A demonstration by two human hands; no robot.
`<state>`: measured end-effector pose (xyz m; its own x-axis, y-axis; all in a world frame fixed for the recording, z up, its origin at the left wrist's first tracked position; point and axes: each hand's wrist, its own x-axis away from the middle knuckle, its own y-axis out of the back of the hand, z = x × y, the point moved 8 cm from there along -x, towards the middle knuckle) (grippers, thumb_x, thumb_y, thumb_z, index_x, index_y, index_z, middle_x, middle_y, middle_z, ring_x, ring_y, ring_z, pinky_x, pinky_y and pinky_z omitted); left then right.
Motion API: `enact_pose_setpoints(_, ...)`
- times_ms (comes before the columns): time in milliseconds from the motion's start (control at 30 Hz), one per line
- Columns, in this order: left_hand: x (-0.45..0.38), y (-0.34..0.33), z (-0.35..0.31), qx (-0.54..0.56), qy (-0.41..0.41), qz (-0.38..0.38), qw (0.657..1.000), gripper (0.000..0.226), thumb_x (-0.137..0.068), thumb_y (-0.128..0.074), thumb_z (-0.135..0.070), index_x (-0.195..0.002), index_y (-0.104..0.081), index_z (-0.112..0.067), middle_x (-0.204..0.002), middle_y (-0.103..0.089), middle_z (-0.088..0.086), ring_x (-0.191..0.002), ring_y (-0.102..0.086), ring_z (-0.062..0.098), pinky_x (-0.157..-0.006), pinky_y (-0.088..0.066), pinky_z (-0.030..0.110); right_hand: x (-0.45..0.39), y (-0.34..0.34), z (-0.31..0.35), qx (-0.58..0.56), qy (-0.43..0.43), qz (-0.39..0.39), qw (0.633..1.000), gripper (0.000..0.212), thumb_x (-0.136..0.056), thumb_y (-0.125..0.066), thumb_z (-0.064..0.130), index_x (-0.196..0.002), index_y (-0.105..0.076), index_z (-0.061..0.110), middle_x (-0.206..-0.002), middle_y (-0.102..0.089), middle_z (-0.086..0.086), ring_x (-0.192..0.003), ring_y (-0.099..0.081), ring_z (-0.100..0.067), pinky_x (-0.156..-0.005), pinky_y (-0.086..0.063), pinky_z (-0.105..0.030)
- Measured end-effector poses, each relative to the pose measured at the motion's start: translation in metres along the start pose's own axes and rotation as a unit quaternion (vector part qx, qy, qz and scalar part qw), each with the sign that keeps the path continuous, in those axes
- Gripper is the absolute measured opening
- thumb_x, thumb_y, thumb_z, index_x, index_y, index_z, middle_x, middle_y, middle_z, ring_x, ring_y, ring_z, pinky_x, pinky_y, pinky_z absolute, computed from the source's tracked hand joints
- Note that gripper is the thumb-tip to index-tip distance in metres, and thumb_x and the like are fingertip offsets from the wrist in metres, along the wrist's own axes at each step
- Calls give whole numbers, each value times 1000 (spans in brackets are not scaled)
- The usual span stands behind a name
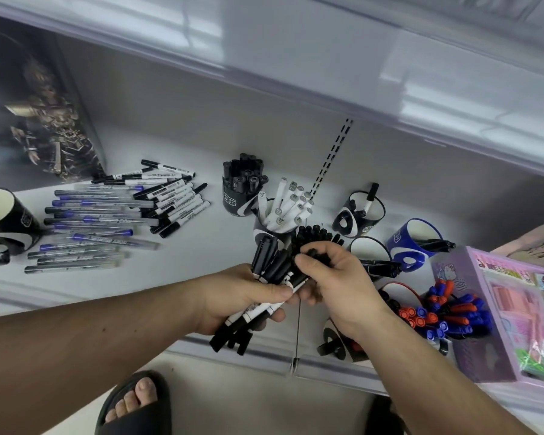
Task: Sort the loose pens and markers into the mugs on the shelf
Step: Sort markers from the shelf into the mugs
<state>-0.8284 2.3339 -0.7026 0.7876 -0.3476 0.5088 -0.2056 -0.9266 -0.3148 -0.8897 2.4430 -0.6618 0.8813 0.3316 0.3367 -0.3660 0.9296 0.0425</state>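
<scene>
I have just the one view, a wide-angle camera worn on the head, looking forward and steeply down onto the white shelf (182, 133) from close above. The frame is rolled, so the shelf's front edge runs diagonally, and straight lines bow toward the borders. It sits near enough that both forearms fill the lower half, and the floor with a sandalled foot (135, 403) shows at the bottom.

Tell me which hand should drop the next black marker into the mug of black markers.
Right. The right hand already pinches one marker's cap, right beside the black-marker mug. The left hand is full, gripping the marker bundle, so it should probably just hold.
</scene>
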Motion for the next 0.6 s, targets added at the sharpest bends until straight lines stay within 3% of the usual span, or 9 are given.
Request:
enact_pose_setpoints(167, 5, 3, -7, -50, -58, 4, 997, 32, -70, -74, -24, -99, -68, -11, -91, -67, 4, -72, -66, 14, -59, -48, 22, 10, -1, -1, -40, -1, 11, 999, 17, -93, -57, -3, -95, -59, 14, -65, -60, -6, -48, -50, -13, -45, -39, -21)
enact_pose_setpoints(300, 3, 3, -12, -63, -117, -16, 991, 32, -69, -78, -14, -96, -65, -2, -82, -65, 8, -74, -61, 20, -68, -53, 31, 18, -10, 3, -72, 9, -12, 997, 11, -95, -55, -1, -100, -56, 9, -60, -57, 4, -39, -47, -2, -37, -35, -14)
enact_pose_setpoints(400, 3, 2, -14, -66, -111, -44, 991, 39, -72, -79, -26, -102, -68, -5, -93, -71, 17, -76, -65, 23, -64, -53, 32, 21, -7, 15, -54, 21, -38, 998, 9, -96, -53, -3, -93, -53, 6, -58, -57, 2, -35, -46, -2, -33, -34, -14)
enact_pose_setpoints(500, 1, 11, -18, -57, -92, -92, 990, 22, -88, -69, -30, -92, -69, -9, -81, -71, 13, -63, -62, 21, -51, -42, 25, 19, 26, 40, 1, 79, -113, 990, 10, -95, -57, 3, -92, -56, 12, -73, -66, -5, -49, -57, -7, -40, -40, -16)
enact_pose_setpoints(600, 0, 30, -20, -34, -94, -172, 980, 19, -92, -64, -24, -77, -62, -12, -69, -57, 5, -43, -48, 13, -44, -37, 23, 27, 67, 68, 89, 210, -228, 946, 18, -95, -59, 6, -91, -54, 22, -83, -63, -1, -65, -58, -3, -55, -47, -17)
